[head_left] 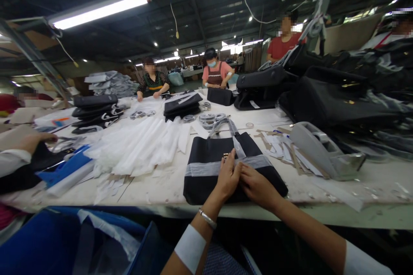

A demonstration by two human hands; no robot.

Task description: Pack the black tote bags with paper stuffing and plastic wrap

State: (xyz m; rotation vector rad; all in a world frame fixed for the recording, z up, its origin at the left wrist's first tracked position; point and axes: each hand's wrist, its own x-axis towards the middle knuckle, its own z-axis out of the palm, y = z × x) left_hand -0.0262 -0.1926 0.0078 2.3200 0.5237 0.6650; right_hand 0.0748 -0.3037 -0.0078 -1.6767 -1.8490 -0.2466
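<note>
A black handbag (201,189) lies on the table in front of me, its handles (229,124) wrapped in clear film. Across its front runs a pale translucent band (202,169), and a gold clasp (226,155) shows near the middle. My left hand (228,177) rests on the bag's front just below the clasp, fingers stretched out. Against it, my right hand (260,184) has its fingers bent and pressed together on the band; whatever they pinch is hidden. The fingertips of both hands meet.
A tape dispenser (322,150) stands right, beside paper strips (284,148). White sheets (138,146) spread left. Black bags (335,94) pile up at right. A blue bin (41,240) sits below the table edge. A co-worker's hand (35,144) is far left; several people work beyond.
</note>
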